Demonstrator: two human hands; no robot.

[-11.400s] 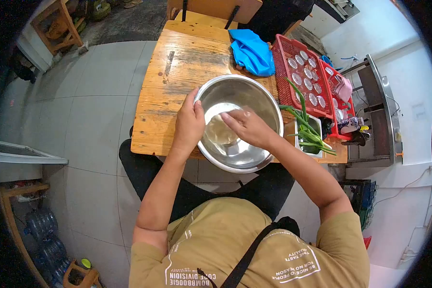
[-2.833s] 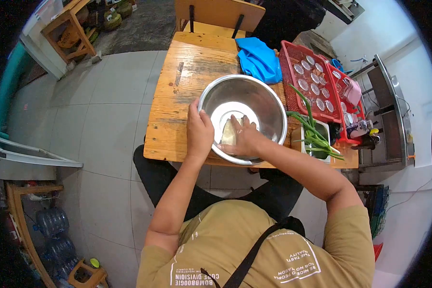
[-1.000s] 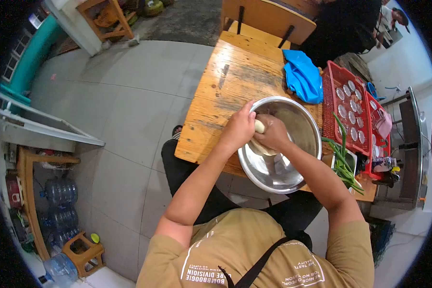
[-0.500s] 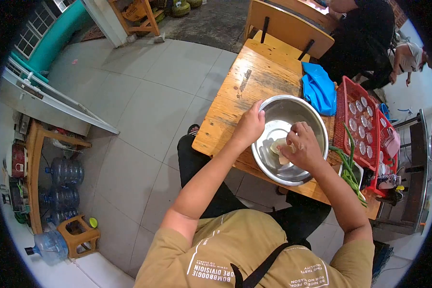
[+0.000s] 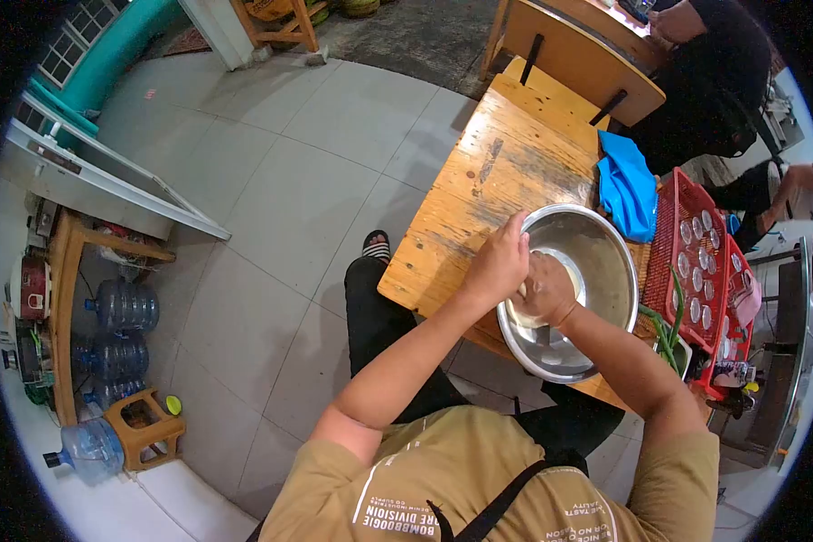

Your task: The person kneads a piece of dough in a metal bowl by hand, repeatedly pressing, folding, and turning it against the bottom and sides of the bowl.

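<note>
A large steel bowl [image 5: 610, 271] stands at the front edge of the wooden table [image 5: 452, 217]. My left hand [image 5: 499, 262] is closed on the bowl's left rim, thumb over the edge. Inside the bowl, at its left side, my right hand [image 5: 548, 287] presses down on a pale, soft mass that looks like dough [image 5: 526, 316]. Its fingers are curled and partly hidden by the left hand and the rim. Most of the pale mass is under the right hand.
A blue plastic bag [image 5: 627, 185] lies behind the bowl. Red baskets [image 5: 664, 217] with small clear cups stand at the right, near green vegetables [image 5: 668, 339]. Behind the table is a bench [image 5: 587, 59], with a person in black [image 5: 696, 90] beyond it.
My right hand has moved to the bowl's left side, close to my left hand, and is now lower over the pale mass. The view has shifted slightly, and the people behind have moved.
</note>
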